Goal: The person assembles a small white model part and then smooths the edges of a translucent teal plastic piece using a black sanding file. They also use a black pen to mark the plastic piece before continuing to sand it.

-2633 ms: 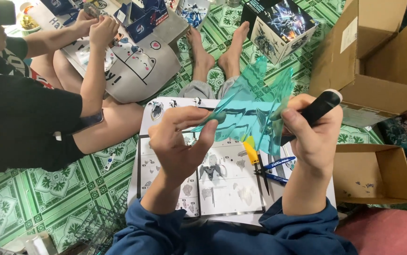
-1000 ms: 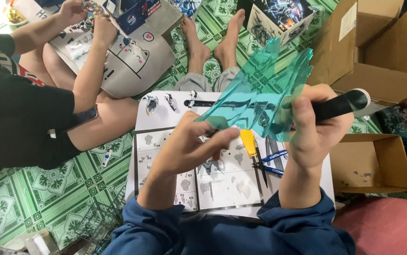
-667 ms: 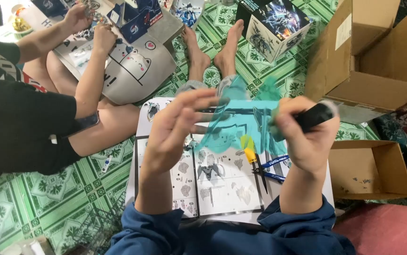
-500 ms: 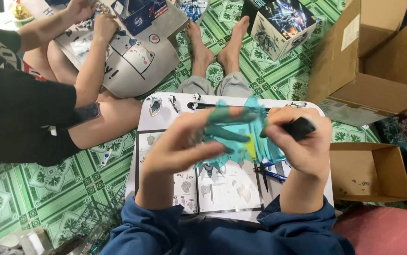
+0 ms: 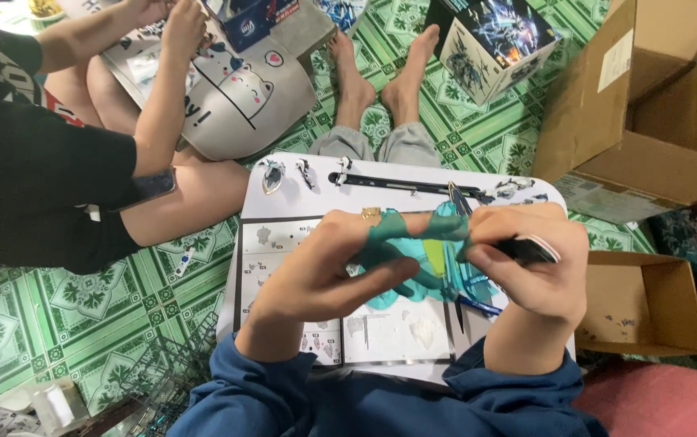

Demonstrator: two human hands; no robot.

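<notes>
My left hand point(image 5: 324, 271) and my right hand point(image 5: 527, 263) both grip a clear teal plastic model part point(image 5: 413, 259) low over a white lap board point(image 5: 284, 202). My right hand also holds a black-handled tool point(image 5: 531, 249) across its fingers. Under the hands lies an open instruction sheet point(image 5: 381, 332) with small drawings. Small model pieces point(image 5: 272, 174) and a long dark part point(image 5: 401, 184) rest along the board's far edge. A blue-handled tool point(image 5: 478, 306) shows below the teal part.
A person in a black shirt point(image 5: 33, 186) sits at the left, handling parts over a grey board point(image 5: 235, 89). Another person's bare feet point(image 5: 381, 73) rest beyond my board. A printed model box point(image 5: 490, 40), large cardboard boxes point(image 5: 656, 105) and a small open box point(image 5: 648, 303) stand to the right.
The teal part was held up high and spread out; both hands have brought it down close over the board and closed around it. The yellow tool is now hidden behind it.
</notes>
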